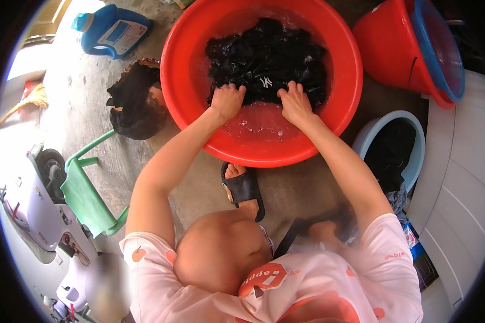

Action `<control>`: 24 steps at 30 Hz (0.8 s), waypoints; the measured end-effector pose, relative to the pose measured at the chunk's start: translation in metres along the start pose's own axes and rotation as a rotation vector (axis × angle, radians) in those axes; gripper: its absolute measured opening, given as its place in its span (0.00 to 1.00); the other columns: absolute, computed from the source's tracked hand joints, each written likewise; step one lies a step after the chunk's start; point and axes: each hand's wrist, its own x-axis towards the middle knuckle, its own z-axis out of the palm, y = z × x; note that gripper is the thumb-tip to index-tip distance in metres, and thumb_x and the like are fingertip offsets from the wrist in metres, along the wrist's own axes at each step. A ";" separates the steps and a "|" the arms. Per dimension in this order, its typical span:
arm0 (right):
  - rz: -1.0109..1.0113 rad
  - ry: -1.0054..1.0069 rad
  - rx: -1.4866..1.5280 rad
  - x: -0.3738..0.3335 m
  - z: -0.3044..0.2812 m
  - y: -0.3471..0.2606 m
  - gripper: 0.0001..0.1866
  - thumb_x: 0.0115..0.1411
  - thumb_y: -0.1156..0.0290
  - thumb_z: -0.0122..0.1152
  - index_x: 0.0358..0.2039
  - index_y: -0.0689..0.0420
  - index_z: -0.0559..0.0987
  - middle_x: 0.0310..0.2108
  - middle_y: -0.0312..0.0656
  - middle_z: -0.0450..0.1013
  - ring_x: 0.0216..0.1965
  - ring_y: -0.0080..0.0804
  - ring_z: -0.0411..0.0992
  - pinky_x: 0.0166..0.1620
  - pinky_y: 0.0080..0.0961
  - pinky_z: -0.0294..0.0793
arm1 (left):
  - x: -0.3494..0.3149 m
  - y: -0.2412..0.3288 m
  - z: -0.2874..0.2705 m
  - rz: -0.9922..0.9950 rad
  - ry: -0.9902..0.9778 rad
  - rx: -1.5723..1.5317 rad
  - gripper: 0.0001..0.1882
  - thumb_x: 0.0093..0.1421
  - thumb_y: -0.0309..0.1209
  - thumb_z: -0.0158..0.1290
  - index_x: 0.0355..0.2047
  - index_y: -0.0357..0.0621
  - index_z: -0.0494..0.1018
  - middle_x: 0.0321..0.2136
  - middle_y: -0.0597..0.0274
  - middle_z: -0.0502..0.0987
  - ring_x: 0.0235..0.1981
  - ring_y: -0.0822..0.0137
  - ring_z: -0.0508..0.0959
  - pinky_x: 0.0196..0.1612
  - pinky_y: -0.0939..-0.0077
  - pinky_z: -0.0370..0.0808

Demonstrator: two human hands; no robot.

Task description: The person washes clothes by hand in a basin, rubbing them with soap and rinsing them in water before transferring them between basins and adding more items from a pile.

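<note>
— The ground? — Bare grey concrete floor [86,107], sunlit at left; one blue detergent jug [110,31], one green stool [89,196]

— Basins? — Two red, one pale blue; the big red basin [346,75] holds black clothing [267,59] in water; left hand [227,101] and right hand [295,102] both clench it

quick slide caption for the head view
Both hands, left hand and right hand, grip a wet black garment in a red basin.
</note>
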 end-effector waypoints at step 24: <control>0.094 -0.087 -0.119 0.013 -0.007 0.005 0.23 0.51 0.80 0.52 0.49 0.50 0.71 0.48 0.52 0.60 0.49 0.54 0.64 0.47 0.41 0.73 | 0.005 -0.025 -0.010 -0.404 -0.242 -1.152 0.12 0.49 0.29 0.59 0.36 0.45 0.80 0.32 0.60 0.79 0.37 0.67 0.75 0.43 0.72 0.72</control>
